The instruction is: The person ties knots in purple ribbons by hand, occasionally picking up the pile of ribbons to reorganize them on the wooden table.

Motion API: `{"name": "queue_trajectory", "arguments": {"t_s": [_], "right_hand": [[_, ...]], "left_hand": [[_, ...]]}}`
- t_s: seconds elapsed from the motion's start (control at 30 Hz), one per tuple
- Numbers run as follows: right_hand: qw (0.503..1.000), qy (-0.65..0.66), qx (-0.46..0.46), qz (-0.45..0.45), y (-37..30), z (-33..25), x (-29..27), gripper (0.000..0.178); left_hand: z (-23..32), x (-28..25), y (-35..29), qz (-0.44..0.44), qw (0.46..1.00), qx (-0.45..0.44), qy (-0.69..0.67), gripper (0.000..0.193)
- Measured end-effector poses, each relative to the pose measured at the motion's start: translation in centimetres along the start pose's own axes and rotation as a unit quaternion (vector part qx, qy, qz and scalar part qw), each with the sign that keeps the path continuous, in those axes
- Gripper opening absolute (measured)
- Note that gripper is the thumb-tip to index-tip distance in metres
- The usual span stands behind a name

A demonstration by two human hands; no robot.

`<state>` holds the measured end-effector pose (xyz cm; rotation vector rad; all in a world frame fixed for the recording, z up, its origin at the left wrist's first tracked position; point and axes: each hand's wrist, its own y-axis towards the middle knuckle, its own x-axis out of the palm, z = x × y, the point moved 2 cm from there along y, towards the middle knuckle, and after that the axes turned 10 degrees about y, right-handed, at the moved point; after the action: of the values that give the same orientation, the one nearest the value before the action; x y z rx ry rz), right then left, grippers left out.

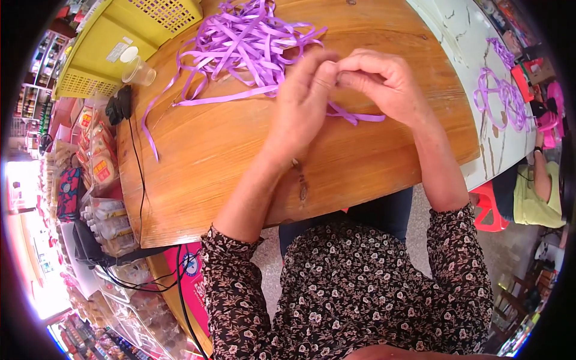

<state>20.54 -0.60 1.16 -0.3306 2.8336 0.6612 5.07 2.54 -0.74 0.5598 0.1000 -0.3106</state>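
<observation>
Both of my hands meet above the wooden table (204, 174), fingertips pinched together. My left hand (300, 99) has its fingers pressed close, slightly smeared by motion. Thumb against forefinger, my right hand (387, 84) touches the left one's fingertips. Whatever lies between them is too small or hidden to name. Just behind and left of my hands is a tangled heap of shiny purple ribbon (243, 45). Some ribbon strands pass under my left hand, and loose ends show below the hands. One long strand trails toward the left side of the table.
At the back left a yellow plastic crate (99, 45) borders the table, with a clear plastic cup (139, 71) beside it. A black cable (137, 150) runs down the left edge. On the right, a white marbled table (471, 51) bears more purple ribbon (501, 99); another person (540, 195) sits there.
</observation>
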Motion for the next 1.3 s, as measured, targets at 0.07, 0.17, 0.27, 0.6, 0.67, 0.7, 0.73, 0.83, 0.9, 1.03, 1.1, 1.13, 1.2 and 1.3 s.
{"name": "queue_trajectory", "arguments": {"t_s": [0.07,0.17,0.27,0.6,0.67,0.7,0.73,0.83,0.9,1.03,1.1,1.13,1.2,1.3], "right_hand": [[0.999,-0.035,-0.031,0.02,0.0,-0.8,-0.1,0.014],[0.995,0.023,0.024,0.09,0.2,-0.9,-0.3,0.014],[0.99,0.034,0.034,0.136,0.0,-0.7,-1.7,0.014],[0.949,-0.234,-0.2,0.071,0.4,-0.8,1.6,0.017],[0.935,-0.263,-0.227,0.071,0.3,-1.1,1.7,0.017],[0.92,-0.293,-0.251,0.074,0.3,-1.2,1.7,0.018],[0.92,-0.289,-0.255,0.071,0.3,-1.1,1.7,0.018],[0.933,-0.269,-0.224,0.078,0.2,-1.3,1.8,0.018],[0.971,-0.155,-0.126,0.134,0.0,-1.5,1.5,0.018],[0.977,-0.14,-0.065,0.148,0.1,-1.2,1.2,0.017],[0.958,-0.238,-0.137,0.085,0.3,-1.2,2.0,0.016],[0.958,-0.235,-0.14,0.083,0.4,-1.2,2.3,0.016],[0.932,-0.269,-0.233,0.073,0.3,-1.3,2.5,0.016],[0.928,-0.278,-0.23,0.091,0.2,-1.2,1.8,0.018]], "left_hand": [[-0.2,0.7,-0.9,-0.075,0.967,-0.206,-0.126,0.015],[-0.3,-1.5,-0.4,-0.048,0.993,-0.111,0.011,0.01],[0.5,-4.2,1.0,0.02,0.99,-0.098,0.1,0.009],[0.3,-0.3,-0.6,0.003,0.997,-0.07,-0.025,0.024],[0.8,-0.5,-0.9,-0.035,0.977,-0.177,-0.115,0.024],[0.8,-0.6,-1.1,-0.075,0.935,-0.281,-0.205,0.024],[0.5,-0.9,-1.0,-0.069,0.934,-0.29,-0.197,0.021],[0.3,-1.7,-0.7,-0.081,0.953,-0.266,-0.123,0.017],[0.2,-2.6,-0.3,-0.067,0.967,-0.237,-0.066,0.016],[0.9,-3.5,0.2,0.045,0.872,0.131,0.469,0.015],[0.5,-2.2,0.0,0.074,0.87,0.152,0.464,0.015],[-0.4,-1.6,-0.4,0.038,0.975,0.023,0.218,0.016],[0.6,-0.8,-0.7,-0.027,0.964,-0.195,-0.18,0.019],[-0.5,-0.8,-0.9,-0.098,0.913,-0.3,-0.258,0.018]]}}
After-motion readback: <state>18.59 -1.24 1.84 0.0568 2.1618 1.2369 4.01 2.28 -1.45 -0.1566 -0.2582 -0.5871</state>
